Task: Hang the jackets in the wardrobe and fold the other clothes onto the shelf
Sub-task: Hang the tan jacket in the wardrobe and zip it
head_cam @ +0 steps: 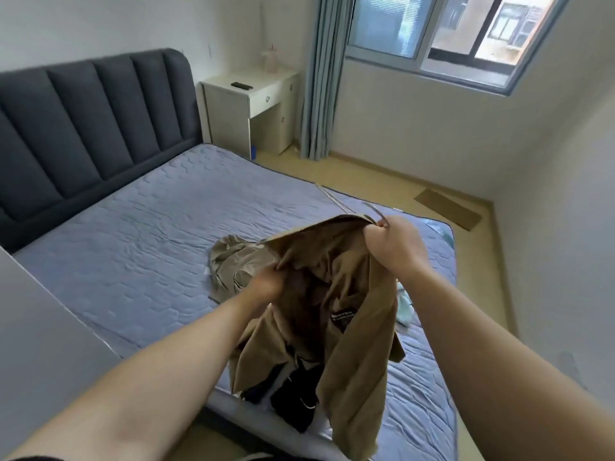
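Note:
A brown jacket [346, 347] hangs lifted above the bed [139, 247]. My right hand [396, 242] grips its collar together with the hook of a hanger [376, 211]. My left hand [266, 282] grips the fabric at the jacket's opening, its fingers partly hidden inside. A lighter khaki garment [233, 264] lies crumpled on the mattress just behind the jacket. Black clothing [296, 397] lies on the bed's near edge under the jacket's hem. A pale green garment [406, 307] peeks out to the right of the jacket.
A thin stick [332, 197] lies on the bed near its far edge. The dark padded headboard [86, 128] is at left, a white nightstand [246, 108] and curtain [319, 78] beyond. A grey panel [40, 344] stands at my near left. Cardboard [447, 209] lies on the floor.

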